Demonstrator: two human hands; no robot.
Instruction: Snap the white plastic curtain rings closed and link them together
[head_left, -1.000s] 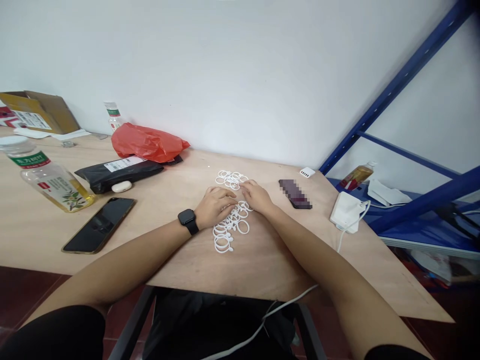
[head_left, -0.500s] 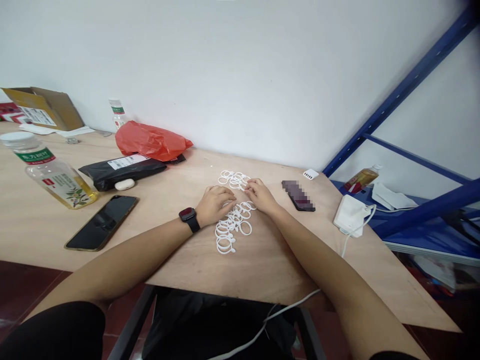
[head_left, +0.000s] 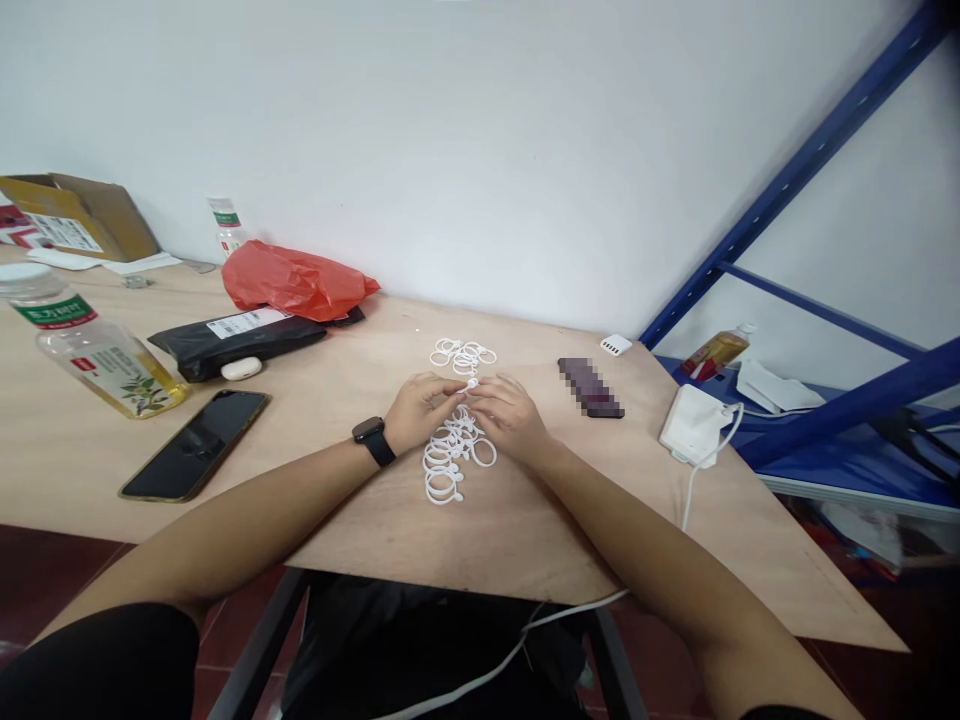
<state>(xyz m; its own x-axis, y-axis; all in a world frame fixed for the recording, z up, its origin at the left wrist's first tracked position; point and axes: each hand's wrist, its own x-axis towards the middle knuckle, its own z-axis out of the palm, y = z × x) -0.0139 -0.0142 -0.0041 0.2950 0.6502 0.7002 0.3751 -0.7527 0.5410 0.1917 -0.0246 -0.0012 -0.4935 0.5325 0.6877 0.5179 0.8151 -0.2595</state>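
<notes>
Between my two hands, at the middle of the table, is a white plastic ring with a small knob. My left hand, with a black watch on its wrist, pinches it from the left with thumb and fingertips. From the other side, the closed fingers of my right hand grip it too; they hide most of it. Just beyond my fingers lies a loose pile of similar white rings. Nearer to me, under and in front of my hands, several more rings overlap in a row.
Left of my hands are a phone, a drink bottle, a white earbud case, a black parcel and a red bag. To the right are another phone, a white charger with a cable, and a blue rack.
My right hand has drawn back from the far pile towards my left hand. A ring now shows between the fingertips of both hands. The view has shifted slightly.
</notes>
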